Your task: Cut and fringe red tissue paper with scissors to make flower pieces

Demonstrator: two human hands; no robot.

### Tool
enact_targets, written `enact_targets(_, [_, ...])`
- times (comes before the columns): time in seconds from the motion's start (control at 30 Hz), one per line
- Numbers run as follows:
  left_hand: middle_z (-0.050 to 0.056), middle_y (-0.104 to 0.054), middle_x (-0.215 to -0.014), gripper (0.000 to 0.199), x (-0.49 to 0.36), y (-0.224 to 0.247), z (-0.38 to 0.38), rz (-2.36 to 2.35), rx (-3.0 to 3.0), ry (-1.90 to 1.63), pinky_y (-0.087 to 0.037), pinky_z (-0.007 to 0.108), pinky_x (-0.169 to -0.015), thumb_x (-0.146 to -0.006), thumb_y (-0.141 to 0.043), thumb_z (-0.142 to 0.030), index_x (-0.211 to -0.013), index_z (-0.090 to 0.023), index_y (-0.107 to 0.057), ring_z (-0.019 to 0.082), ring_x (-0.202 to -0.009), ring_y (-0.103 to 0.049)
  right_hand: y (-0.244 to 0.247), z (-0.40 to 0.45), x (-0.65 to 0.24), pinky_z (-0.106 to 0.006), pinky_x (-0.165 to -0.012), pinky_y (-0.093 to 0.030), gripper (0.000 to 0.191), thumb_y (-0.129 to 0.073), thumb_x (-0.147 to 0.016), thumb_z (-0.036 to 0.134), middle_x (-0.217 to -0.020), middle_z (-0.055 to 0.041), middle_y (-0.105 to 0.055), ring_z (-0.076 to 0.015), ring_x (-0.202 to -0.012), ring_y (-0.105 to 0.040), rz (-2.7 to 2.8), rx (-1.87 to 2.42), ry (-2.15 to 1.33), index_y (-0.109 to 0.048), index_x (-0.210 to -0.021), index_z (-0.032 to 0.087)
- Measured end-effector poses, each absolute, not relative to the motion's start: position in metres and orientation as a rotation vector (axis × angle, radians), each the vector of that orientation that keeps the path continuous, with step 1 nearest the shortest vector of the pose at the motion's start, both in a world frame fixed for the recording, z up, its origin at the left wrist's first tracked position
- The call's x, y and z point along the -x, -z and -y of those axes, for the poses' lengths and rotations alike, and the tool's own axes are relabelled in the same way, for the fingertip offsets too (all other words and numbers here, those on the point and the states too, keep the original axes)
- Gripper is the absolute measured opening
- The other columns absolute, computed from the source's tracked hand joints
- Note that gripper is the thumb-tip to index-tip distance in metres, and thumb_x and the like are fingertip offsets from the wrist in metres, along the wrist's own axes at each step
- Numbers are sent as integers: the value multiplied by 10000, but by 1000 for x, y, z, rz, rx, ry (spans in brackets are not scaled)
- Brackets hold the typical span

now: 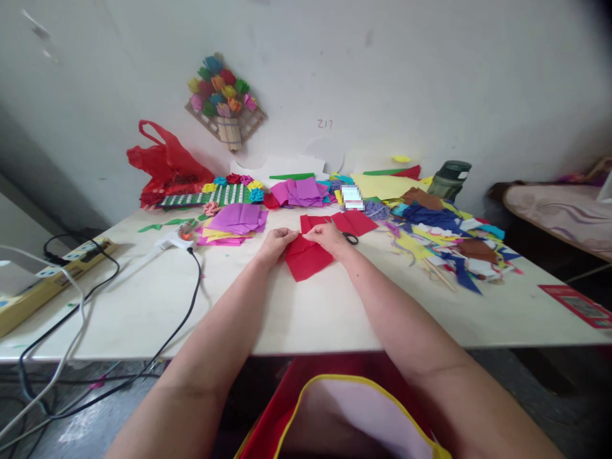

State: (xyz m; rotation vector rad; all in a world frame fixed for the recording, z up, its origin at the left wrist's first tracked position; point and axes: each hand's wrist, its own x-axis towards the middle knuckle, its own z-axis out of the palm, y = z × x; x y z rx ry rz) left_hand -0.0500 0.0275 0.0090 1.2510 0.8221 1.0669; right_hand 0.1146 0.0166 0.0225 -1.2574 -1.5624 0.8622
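A square of red paper (308, 260) hangs down from between my hands, just over the white table. My left hand (278, 245) pinches its upper edge, fingers closed. Close beside it, my right hand (329, 238) grips the same edge with thumb and forefinger. Behind my right hand lie more red sheets (356, 222), with black-handled scissors (350, 238) on or against them, partly covered by the hand. Left of my left hand is a stack of purple paper (239, 218) with yellow and pink sheets beneath.
A glue gun (179, 237) with a black cord lies left, near a power strip (52, 280). Coloured scraps (459, 242) heap up on the right, before a green bottle (449, 178). A red bag (165, 156) and a flower-trimmed green piece (205, 197) stand at the back left.
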Motion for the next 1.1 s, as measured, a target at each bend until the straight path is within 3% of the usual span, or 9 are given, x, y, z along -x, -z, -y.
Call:
enact_targets(0.2, [-24,-518,-461,341,50,-5,-31,-847,-1269,-1064,-259,202,-390,-613,-740,-430,-596,-155,-538,68,-379,-407,-25,-15,-113,-267,-608,-374,187,-663,-617,337,-546,21,-550,-121,-580,-477,1597,1312,-801,-617,-555,167])
enact_targets(0.43, [-24,-531,-480,324,49,-2,-33,-877,-1288,-1136,-292,207,-417,-578,-743,-388,-568,-161,-512,78,-414,-432,-27,-12,-110,-258,-586,-353,228,-672,-605,365,-518,29,-501,-115,-572,-449,1618,1330,-773,-599,-534,162])
enact_targets(0.67, [-23,-551,-517,323,48,-1,-38,-991,-1379,-1286,-321,213,-435,-624,-692,-452,-617,-170,-534,91,-448,-452,-15,-25,-118,-255,-580,-361,259,-680,-587,406,-558,19,-549,-115,-573,-467,1567,1259,-878,-638,-598,150])
enact_targets(0.87, [-25,-522,-499,339,48,-4,-39,-1102,-1502,-1317,-303,217,-430,-648,-667,-484,-612,-172,-541,95,-450,-442,-17,-26,-121,-251,-566,-353,297,-704,-563,436,-520,30,-525,-103,-544,-451,1589,1225,-832,-615,-546,153])
enact_targets(1.1, [-21,-525,-526,361,48,-4,-37,-1048,-1439,-1328,-325,221,-453,-621,-689,-490,-615,-168,-527,99,-472,-453,-17,-22,-119,-245,-587,-404,319,-736,-575,460,-571,22,-590,-117,-583,-531,1509,1113,-1062,-641,-625,159])
